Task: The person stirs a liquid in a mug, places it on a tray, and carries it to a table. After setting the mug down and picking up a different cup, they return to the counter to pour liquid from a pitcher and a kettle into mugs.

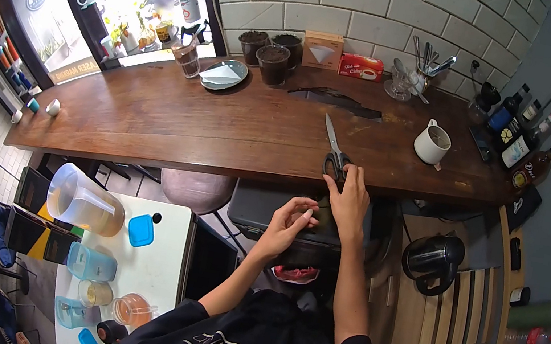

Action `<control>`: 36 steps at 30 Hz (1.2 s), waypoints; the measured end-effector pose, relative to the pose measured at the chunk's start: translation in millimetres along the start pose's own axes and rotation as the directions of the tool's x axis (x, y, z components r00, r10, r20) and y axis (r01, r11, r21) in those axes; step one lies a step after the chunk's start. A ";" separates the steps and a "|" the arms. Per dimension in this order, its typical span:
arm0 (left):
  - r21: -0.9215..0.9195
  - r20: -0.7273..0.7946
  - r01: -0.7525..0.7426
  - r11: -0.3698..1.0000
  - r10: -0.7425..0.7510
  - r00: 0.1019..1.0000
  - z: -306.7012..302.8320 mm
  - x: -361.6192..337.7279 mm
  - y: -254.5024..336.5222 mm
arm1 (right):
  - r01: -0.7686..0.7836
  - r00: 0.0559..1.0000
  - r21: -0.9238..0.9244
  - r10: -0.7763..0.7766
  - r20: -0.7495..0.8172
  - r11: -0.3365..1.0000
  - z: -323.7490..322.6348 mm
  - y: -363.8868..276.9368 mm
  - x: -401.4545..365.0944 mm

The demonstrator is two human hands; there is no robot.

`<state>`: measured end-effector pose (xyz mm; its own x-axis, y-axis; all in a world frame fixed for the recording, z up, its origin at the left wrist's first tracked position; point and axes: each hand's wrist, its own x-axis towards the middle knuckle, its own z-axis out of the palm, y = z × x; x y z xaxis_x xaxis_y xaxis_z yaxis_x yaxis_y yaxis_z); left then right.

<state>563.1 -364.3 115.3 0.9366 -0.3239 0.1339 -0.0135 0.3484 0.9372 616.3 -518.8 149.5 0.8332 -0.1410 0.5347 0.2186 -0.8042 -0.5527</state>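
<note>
A pair of scissors with dark handles lies at the front edge of the wooden counter, blades pointing away from me. My right hand reaches over that edge, thumb and fingers around the scissors' handles. In front of my body, lower and to the left, is my left hand, fingers curled in and thumb pressed toward them. What it holds, if anything, I cannot tell. A dark green patch shows between the two hands, below the counter edge. To the right on the counter stands a white mug.
On the wooden counter are plastic cups of dark grounds, a plate, a red box, a cutlery holder and bottles. A white table at left bears a pitcher and tubs. A black kettle stands right.
</note>
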 end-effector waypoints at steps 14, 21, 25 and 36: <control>0.011 -0.003 0.058 0.998 -0.058 0.998 6.7 -15.9 -4.5 | -0.008 1.000 0.084 0.009 -0.015 0.996 0.6 -0.2 -5.3; -0.007 -0.050 0.057 0.998 -0.058 0.997 1.6 -28.7 -2.1 | 0.045 0.999 0.156 -0.042 -0.021 0.987 5.9 4.9 -5.2; -0.031 -0.101 0.058 0.998 -0.061 0.993 -9.9 -42.4 2.2 | 0.042 0.999 0.147 -0.042 -0.001 0.988 3.7 3.9 -4.9; -0.028 -0.209 0.076 0.997 -0.080 0.975 -28.7 -93.7 14.7 | 0.019 1.000 0.084 -0.021 0.023 0.996 6.0 -1.3 -2.5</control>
<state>485.1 -303.6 107.3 0.9870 -0.1600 -0.0118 0.0675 0.3472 0.9354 617.0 -513.9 145.1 0.8401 -0.1109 0.5309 0.2761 -0.7551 -0.5946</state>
